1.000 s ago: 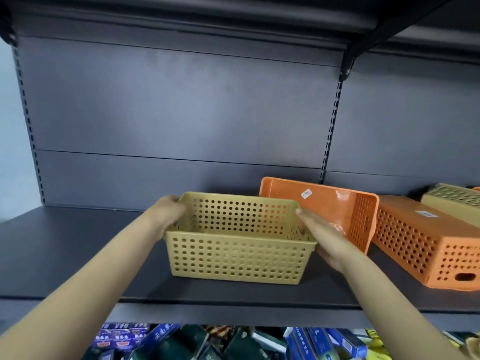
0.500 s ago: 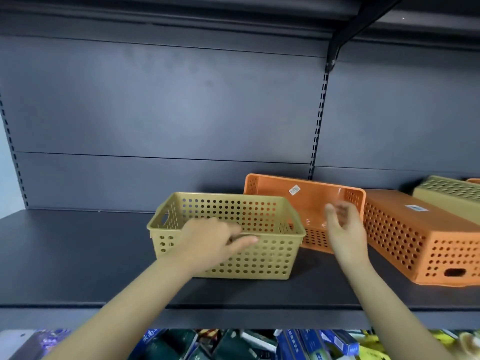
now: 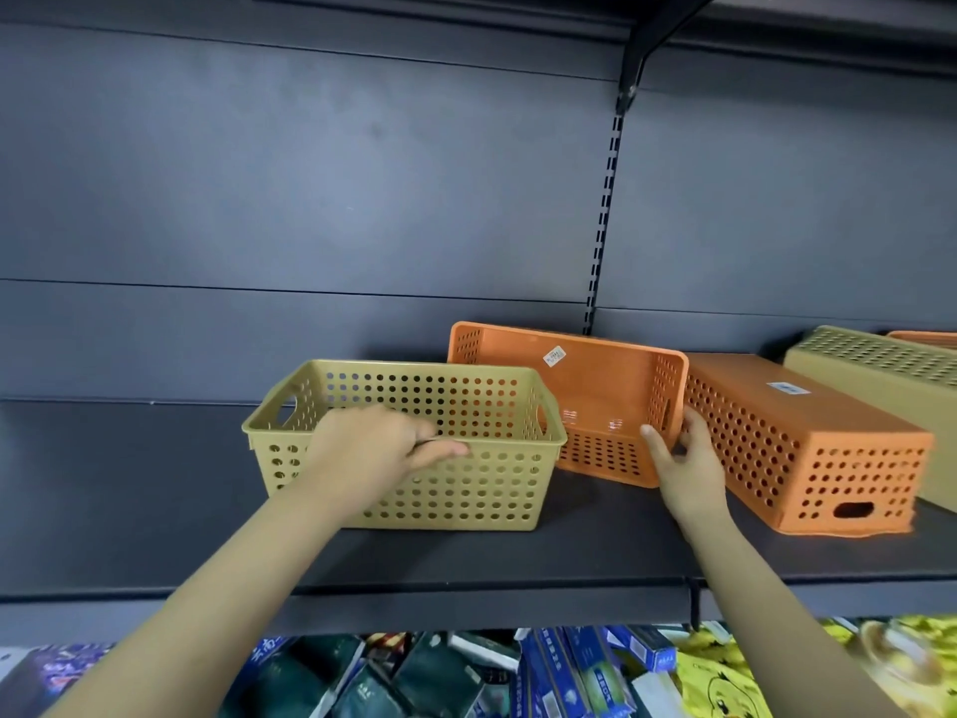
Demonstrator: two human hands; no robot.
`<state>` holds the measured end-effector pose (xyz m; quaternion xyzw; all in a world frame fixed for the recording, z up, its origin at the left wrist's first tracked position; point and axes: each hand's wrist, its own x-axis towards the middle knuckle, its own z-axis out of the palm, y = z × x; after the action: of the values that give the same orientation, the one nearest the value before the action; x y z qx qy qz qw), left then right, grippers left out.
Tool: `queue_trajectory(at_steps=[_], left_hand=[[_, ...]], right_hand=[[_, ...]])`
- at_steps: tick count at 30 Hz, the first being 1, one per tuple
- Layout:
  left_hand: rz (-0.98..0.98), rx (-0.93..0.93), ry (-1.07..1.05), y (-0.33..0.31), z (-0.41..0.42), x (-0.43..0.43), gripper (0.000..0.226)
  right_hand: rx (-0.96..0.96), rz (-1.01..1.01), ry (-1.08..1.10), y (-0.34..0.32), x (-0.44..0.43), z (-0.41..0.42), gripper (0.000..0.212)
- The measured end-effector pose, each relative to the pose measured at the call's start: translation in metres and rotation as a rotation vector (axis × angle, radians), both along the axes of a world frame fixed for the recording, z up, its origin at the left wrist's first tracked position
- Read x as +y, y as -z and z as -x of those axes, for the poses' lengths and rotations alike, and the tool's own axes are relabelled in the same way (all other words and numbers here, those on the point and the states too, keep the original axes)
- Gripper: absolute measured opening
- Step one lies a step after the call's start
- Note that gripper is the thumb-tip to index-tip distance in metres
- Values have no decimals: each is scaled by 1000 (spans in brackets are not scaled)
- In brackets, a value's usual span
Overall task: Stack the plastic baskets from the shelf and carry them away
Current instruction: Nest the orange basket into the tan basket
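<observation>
moved: right hand (image 3: pixel 683 458) has closed on tipped orange basket (image 3: pixel 595 386), thumb inside its right end wall, fingers outside.
left hand (image 3: pixel 373 448): fingers curled over front rim of tan basket (image 3: pixel 466 489), apparently gripping.
baskets: tan upright on shelf (image 3: pixel 129 484); tipped one just behind it, beside overturned orange basket (image 3: pixel 808 432).

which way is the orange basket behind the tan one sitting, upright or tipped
Tipped on its side: the orange basket opens toward the camera, base toward the rear; the right hand grips its end wall.
</observation>
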<state>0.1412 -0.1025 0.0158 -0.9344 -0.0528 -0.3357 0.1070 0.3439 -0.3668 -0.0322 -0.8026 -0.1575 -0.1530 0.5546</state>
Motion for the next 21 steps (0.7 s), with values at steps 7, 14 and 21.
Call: queue_trajectory(at_steps=[7, 14, 21], left_hand=[[-37, -95, -36, 5, -1, 3, 70], [-61, -130, 27, 3, 4, 11, 61], [-101, -172, 119, -4, 30, 46, 61]], right_hand=[[-116, 123, 34, 6, -11, -9, 25], [-247, 54, 127, -19, -11, 2, 23], [-288, -120, 172, -50, -2, 14, 24]])
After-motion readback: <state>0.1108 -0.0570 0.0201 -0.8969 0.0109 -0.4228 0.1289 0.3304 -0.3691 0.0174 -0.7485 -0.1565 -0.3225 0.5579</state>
